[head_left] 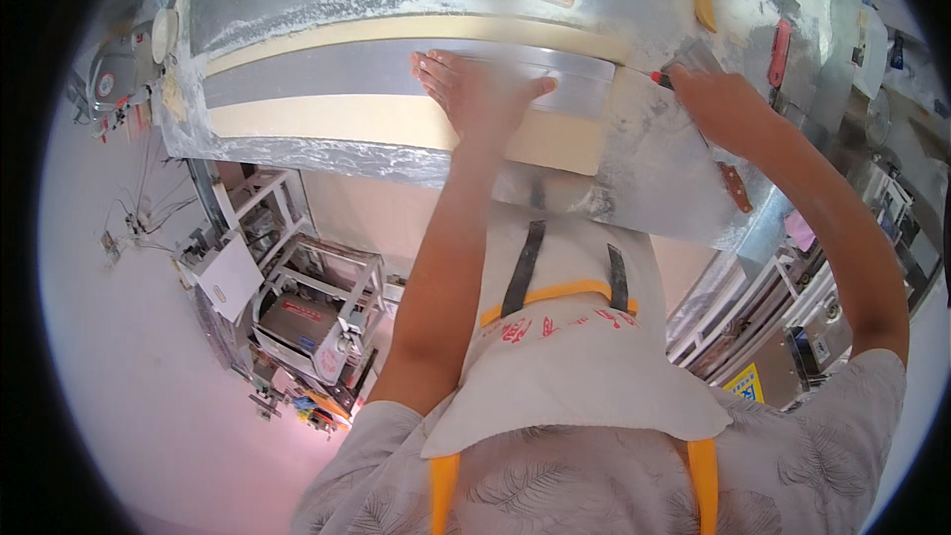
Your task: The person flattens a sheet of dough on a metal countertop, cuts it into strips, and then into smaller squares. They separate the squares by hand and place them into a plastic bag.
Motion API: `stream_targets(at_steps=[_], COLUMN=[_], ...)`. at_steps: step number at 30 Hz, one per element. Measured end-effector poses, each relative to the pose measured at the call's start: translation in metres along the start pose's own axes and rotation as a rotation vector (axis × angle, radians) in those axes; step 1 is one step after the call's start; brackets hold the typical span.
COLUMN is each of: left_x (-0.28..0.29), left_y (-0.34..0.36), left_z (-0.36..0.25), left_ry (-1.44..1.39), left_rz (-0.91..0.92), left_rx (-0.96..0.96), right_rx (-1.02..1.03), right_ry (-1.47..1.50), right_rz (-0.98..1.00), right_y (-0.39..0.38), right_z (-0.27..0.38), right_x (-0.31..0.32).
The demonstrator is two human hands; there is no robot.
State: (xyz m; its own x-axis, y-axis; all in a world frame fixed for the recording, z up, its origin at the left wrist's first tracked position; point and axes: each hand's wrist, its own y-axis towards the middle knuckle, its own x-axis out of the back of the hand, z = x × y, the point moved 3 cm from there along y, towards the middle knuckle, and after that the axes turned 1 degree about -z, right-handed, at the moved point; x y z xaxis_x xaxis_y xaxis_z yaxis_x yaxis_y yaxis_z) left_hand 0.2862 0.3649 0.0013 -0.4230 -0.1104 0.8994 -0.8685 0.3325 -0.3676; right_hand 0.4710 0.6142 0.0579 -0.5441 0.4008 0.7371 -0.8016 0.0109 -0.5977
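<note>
Well, the left hand (pixel 475 89) lies palm down with thumb and fingers spread, gripping nothing, on a long, flat, grey metal straightedge (pixel 307 72). The straightedge rests on a pale yellow, smooth dough-like sheet (pixel 347 122), which shows along both its near and far edges. Its long axis runs left to right across the person's front — crosswise to the left forearm — with one end reaching well out to the left of that hand and the other stopping a little to its right, toward the right hand (pixel 693 89).

The right hand is curled just beyond the straightedge's right end. A short black stick with a red end (pixel 661 79) juts from its left side; whether the fingers grip it or merely touch it, I cannot tell. A thin grey metal plate (pixel 698 54) shows just past its knuckles. To the right of this hand lies a slim tool with a red handle (pixel 780 52); nearer the body is a brown wooden handle (pixel 735 186) — all on the floury grey tabletop (pixel 664 193).
</note>
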Motion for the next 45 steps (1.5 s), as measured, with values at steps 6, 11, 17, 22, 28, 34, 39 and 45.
stream_targets(at_steps=[6,11,17,22,28,34,39,45], left_x=[0.001,0.019,0.035,0.039,0.036,0.031,0.067,0.224], left_y=[0.003,-0.002,0.059,0.081,0.089,0.090,0.117,0.187], left_z=[0.000,-0.016,-0.034,-0.039,-0.051,-0.052,-0.025,0.059], left_ry=[0.033,0.087,-0.016,0.163,0.240,0.342,0.101,-0.589], left_rz=[0.045,-0.103,0.109,0.240,0.356,0.453,0.492,0.355], left_rx=[0.016,-0.167,-0.646,-0.720,-0.669,-0.714,-0.634,-0.504], right_rx=[-0.004,-0.181,-0.287,-0.434,-0.517,-0.572,-0.574,-0.590], right_ry=[0.022,0.032,0.183,0.391,0.524,0.630,0.653,0.740], right_rz=[-0.089,0.070,-0.328,-0.392,-0.392,-0.399,-0.431,-0.413], right_y=[-0.026,-0.062,-0.098,-0.097,-0.096,-0.097,-0.093,-0.071], right_z=[-0.030,-0.026,0.003,0.025,0.036,0.036,0.039,0.054], right_x=[-0.024,-0.007,-0.038,-0.061,-0.068,-0.067,-0.065,-0.062])
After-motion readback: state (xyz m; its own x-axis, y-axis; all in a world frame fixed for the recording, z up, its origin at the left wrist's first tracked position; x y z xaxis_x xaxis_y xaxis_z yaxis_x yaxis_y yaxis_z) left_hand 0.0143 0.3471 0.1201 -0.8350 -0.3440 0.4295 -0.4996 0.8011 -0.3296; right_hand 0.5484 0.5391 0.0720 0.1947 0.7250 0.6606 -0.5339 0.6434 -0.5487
